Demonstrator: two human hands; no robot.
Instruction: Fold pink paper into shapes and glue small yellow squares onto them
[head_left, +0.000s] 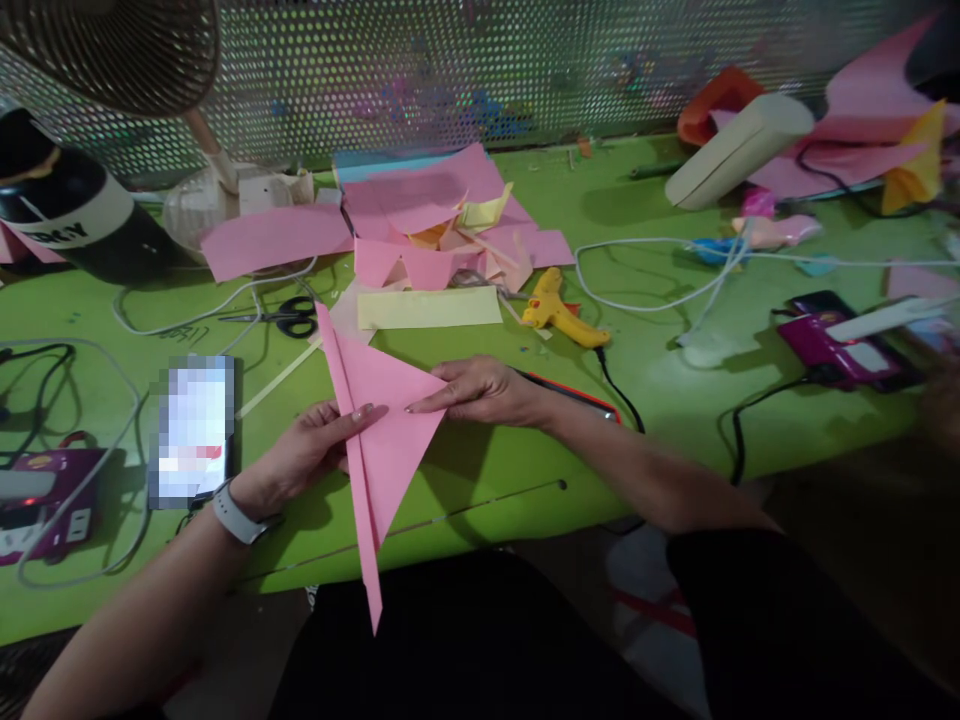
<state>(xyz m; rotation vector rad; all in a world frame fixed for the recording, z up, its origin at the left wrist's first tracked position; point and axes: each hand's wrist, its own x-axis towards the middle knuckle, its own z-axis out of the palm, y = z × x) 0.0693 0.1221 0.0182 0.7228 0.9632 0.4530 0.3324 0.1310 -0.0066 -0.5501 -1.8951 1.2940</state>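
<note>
Between my two hands is a folded sheet of pink paper, shaped like a triangle with a narrow folded strip along its left side. My left hand pinches that folded strip, thumb on top. At the triangle's right corner, my right hand grips the paper, thumb above and fingers partly hidden beneath. The paper is held above the green table. Beyond it lies a pale yellow paper strip. Black-handled scissors rest to the upper left, and a yellow glue gun lies to the upper right.
A lit phone lies beside my left wrist. Piled pink paper sits at the back, near a fan and a dark bottle. Purple power strips and loose cables flank the work area. A perforated screen borders the table's back.
</note>
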